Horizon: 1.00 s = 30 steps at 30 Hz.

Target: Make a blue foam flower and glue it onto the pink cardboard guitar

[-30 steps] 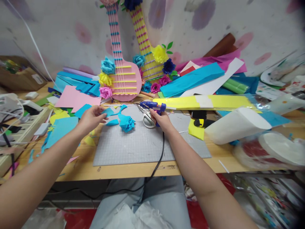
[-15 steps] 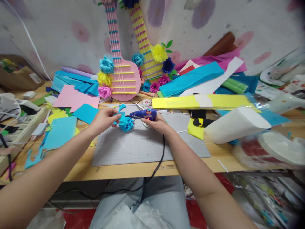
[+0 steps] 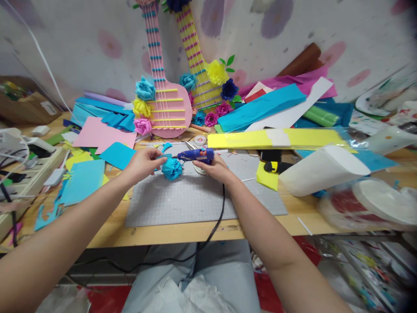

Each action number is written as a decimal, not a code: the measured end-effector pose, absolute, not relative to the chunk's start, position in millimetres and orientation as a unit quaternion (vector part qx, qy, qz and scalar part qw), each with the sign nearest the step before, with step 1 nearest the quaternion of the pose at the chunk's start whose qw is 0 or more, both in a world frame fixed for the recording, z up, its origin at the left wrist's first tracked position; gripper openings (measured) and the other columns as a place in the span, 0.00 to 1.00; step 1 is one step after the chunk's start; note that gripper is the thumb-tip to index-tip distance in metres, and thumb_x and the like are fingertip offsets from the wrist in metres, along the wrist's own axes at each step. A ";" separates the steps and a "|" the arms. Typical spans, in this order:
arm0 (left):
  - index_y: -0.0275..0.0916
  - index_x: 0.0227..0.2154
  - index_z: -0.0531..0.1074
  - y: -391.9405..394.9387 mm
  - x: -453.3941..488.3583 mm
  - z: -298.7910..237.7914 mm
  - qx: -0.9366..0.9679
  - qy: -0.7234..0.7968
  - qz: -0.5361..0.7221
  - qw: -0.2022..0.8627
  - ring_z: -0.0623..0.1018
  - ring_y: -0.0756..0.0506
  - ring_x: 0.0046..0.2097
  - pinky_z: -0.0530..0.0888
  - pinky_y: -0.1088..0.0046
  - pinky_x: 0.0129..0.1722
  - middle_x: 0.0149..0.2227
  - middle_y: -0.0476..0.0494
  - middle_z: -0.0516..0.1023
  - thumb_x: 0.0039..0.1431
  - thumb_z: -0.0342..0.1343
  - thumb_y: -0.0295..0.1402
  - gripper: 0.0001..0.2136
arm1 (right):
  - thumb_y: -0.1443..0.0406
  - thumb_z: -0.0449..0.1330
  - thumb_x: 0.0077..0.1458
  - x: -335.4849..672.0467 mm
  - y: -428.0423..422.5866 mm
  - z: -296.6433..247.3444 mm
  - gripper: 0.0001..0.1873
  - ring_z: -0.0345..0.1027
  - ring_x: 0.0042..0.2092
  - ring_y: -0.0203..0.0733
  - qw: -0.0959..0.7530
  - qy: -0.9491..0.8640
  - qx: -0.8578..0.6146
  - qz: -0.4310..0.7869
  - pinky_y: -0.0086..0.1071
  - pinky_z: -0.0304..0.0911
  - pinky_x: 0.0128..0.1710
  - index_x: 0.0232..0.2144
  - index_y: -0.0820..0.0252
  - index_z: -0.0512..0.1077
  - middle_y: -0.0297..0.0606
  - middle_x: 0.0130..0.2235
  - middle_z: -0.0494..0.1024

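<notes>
Spanning my view, the table [image 3: 156, 235] carries the grey cutting mat [image 3: 202, 204]. Over the mat's far part, my right grip [image 3: 215, 168] is wrapped around the blue glue gun [image 3: 193, 155], its long axis running crosswise, nozzle pointing left toward my left grip [image 3: 145, 164]. Just below the nozzle sits the crumpled blue flower [image 3: 172, 170], nearer my left grip than my right. Smallest, the light blue paper piece [image 3: 167, 157] is pinched in my left fingertips, beside the nozzle tip; whether they touch, I cannot tell.

The site is a craft workspace, identified by a gray gridded cutting mat [image 3: 176, 204], blue glue gun [image 3: 195, 155], pink guitar-shaped decoration [image 3: 174, 108] and light-blue paper sheet [image 3: 84, 180].
</notes>
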State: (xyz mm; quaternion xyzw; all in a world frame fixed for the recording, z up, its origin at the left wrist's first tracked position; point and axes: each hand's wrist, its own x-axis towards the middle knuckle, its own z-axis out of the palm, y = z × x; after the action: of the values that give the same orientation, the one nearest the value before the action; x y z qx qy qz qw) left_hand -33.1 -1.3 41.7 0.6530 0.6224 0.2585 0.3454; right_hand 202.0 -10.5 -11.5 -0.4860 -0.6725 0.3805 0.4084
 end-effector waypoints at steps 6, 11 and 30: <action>0.38 0.27 0.70 -1.3 -32.8 41.5 0.668 0.620 0.238 0.336 0.70 0.50 0.22 0.64 0.77 0.17 0.20 0.50 0.70 0.42 0.58 0.44 0.14 | 0.51 0.61 0.45 201.3 -10.6 -10.3 0.20 0.70 0.37 0.42 0.426 -0.663 -0.480 0.386 0.33 0.62 0.38 0.37 0.57 0.75 0.35 0.34 0.78; 0.38 0.26 0.71 -0.7 -33.6 41.5 0.682 0.616 0.231 0.319 0.69 0.51 0.22 0.61 0.77 0.18 0.20 0.50 0.71 0.43 0.58 0.44 0.14 | 0.52 0.61 0.45 201.1 -10.2 -11.0 0.18 0.70 0.36 0.42 0.436 -0.657 -0.486 0.377 0.33 0.62 0.37 0.35 0.56 0.76 0.34 0.32 0.78; 0.38 0.32 0.73 -3.4 -42.0 50.6 0.687 0.612 0.287 0.267 0.77 0.45 0.30 0.71 0.72 0.27 0.28 0.45 0.76 0.47 0.55 0.41 0.13 | 0.47 0.59 0.43 203.1 -0.7 -17.3 0.22 0.62 0.21 0.34 0.500 -0.565 -0.534 0.382 0.28 0.58 0.23 0.26 0.60 0.73 0.32 0.19 0.69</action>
State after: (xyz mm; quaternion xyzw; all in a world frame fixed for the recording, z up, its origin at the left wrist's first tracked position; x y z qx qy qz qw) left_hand -42.0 -3.4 50.6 0.6865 0.6124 0.2867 0.2672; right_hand 203.1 -0.7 -17.3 -0.5335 -0.5650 0.3820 0.5002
